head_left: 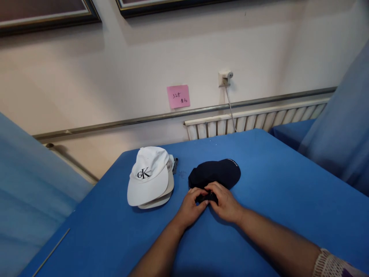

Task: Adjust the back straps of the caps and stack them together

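A dark navy baseball cap lies on the blue-covered table, its brim pointing to the right and away from me. My left hand pinches the near end of its dark back strap. Close beside it, my right hand grips the same strap from the other side, thumb and fingers closed. The fastening between my fingertips is too dark and partly covered to make out. Left of my hands sits a stack of pale caps, topped by a white cap with black "CK" lettering.
The blue table reaches to a white radiator and a metal rail along the wall. A pink note and a socket with a plug are above. Blue curtains hang at both sides. A thin stick lies at front left.
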### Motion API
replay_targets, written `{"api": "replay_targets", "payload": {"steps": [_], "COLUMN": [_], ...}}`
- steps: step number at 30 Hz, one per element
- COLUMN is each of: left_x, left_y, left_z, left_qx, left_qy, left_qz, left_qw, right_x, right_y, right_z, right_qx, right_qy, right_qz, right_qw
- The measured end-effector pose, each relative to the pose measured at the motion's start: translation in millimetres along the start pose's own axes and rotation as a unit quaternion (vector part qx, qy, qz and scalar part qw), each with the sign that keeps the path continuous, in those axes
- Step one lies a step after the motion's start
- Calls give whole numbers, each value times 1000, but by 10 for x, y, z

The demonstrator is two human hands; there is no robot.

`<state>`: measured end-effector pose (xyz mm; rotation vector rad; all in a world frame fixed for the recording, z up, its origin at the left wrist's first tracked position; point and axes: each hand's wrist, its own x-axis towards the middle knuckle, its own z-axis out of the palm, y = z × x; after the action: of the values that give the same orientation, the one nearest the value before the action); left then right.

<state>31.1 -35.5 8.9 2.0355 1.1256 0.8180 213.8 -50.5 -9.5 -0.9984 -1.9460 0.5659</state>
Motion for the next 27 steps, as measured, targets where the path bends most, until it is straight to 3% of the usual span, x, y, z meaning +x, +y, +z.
{"api": "replay_targets", "payload": {"steps": [5, 9, 14, 17, 19, 22, 24, 27], "left_x": [-2, 24, 50, 34, 11, -20, -28, -26], "left_y": [7, -52, -82, -42, -9, 19, 21, 26], "left_z": [15, 46, 38, -7, -48, -96, -103, -76], "left_qx": [-23, -87, -152, -189, -149, -6, 76, 133], "left_qy": [-6, 28, 141, 120, 82, 34, 27, 44], "left_qz": [-2, -33, -113, -127, -96, -24, 8, 44], "left_qw": [1000, 995, 972, 966, 981, 999, 997, 989], "right_x": [-5, 6, 11, 12, 12, 6, -2, -14], "right_y": [-68, -119, -113, -109, -104, -87, -81, -83], "right_z": [-47, -66, -34, -17, -12, -9, -10, -12], "right_qx": [-1, 2, 1, -12, -31, -47, -51, -61], "right_qy": [-17, -24, -19, -19, -20, 20, 47, 41], "right_qz": [-49, -65, -34, -3, 15, 21, 11, -1], "right_qw": [999, 998, 999, 1000, 999, 998, 997, 997]}}
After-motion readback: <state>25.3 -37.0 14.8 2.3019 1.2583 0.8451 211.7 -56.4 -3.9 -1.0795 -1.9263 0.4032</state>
